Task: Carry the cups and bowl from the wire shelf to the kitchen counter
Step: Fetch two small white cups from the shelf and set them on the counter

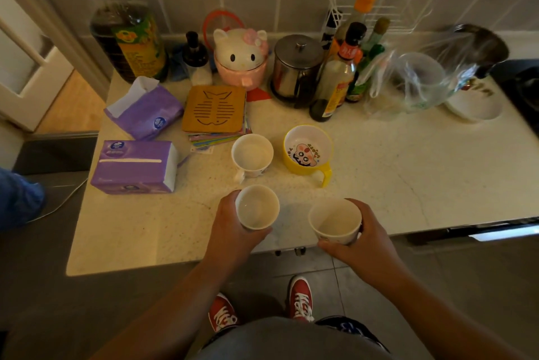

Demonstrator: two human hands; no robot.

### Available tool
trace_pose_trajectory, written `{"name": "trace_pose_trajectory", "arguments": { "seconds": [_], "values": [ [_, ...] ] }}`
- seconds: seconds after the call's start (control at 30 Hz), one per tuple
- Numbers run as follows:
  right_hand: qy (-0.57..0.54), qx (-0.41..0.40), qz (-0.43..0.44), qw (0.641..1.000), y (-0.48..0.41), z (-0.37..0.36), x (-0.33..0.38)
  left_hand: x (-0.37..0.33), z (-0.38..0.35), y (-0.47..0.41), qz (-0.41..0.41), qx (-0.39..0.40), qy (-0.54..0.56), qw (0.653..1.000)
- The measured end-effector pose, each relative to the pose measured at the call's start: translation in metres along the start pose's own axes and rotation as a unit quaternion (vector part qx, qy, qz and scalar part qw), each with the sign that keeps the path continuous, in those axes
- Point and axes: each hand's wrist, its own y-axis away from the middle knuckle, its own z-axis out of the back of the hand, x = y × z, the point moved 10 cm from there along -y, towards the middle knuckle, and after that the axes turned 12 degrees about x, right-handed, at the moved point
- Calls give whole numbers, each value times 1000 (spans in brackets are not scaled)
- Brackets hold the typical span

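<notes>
My left hand (229, 228) grips a white cup (257, 207) by its side, over the front part of the speckled kitchen counter (408, 173). My right hand (361, 240) holds a second white cup (334, 221) at the counter's front edge. Whether either cup rests on the counter I cannot tell. Farther back stand a third white cup (252, 155) with a handle and a yellow bowl (307, 149) with a cartoon print inside and a handle. All are upright and empty. The wire shelf is out of view.
Two purple tissue packs (137, 167) lie at the left. A wooden trivet (214, 108) on a stack sits behind the cups. Oil bottle (128, 38), cat-shaped pot (240, 59), steel canister (294, 68), sauce bottles (335, 79), plastic bags (414, 82) line the back wall.
</notes>
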Motion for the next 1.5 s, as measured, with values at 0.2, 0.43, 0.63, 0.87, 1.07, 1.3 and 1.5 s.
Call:
{"name": "trace_pose_trajectory", "arguments": {
  "seconds": [0.2,0.43,0.63,0.87,1.07,1.3,1.5],
  "values": [
    [-13,-11,-2,1000,-1,4,-9,10,-3,-2,41,7,-22,999],
    [12,-18,5,1000,-9,-2,-10,16,12,7,59,8,-215,975],
    [43,-26,23,998,-24,-13,-10,48,26,23,91,33,-349,932],
    [28,-26,13,999,-39,-24,-26,50,26,25,102,50,-368,923],
    [19,-44,12,999,-45,-24,-32,48,25,25,103,51,-370,922],
    [24,-59,23,998,-48,-24,-33,51,24,26,104,48,-366,924],
    [29,-56,26,998,-52,-25,-32,50,24,26,106,45,-371,922]
  ]
}}
